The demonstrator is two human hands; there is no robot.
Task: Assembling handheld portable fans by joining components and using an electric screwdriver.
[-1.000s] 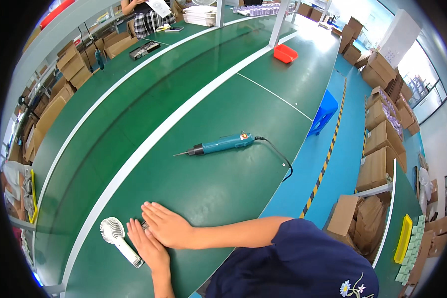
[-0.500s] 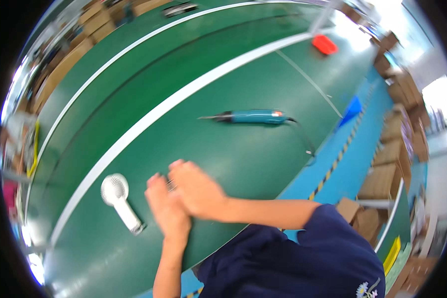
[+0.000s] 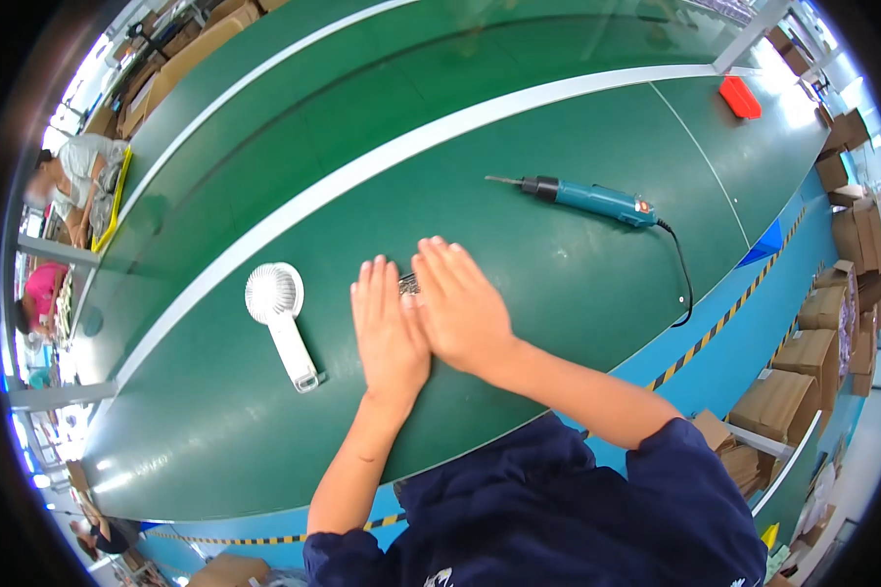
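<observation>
Here, left hand [image 3: 390, 333]: yours lies palm down on the green worktop [image 3: 215, 421], fingers straight and close together, spread flat; whether anything sits under the palm, you cannot tell.
Right hand [image 3: 462, 311]: also flat and palm down, angled in from your right, its thumb side meeting your left hand near the thumbs.
Metal pieces [image 3: 409, 285]: a small, dark and shiny cluster on the worktop, in the gap between your two hands at the fingers; too small to make out singly.
Handheld fan [image 3: 289, 342]: white, lying to the left of your left hand and apart from it, round head away from you, handle end toward you.
Electric screwdriver [image 3: 597, 201]: teal and black, lying ahead and to your right, bit pointing left; its black cable [image 3: 691, 274] runs toward the worktop's edge.
Red tray [image 3: 741, 98]: well apart from your hands, at the far right.
</observation>
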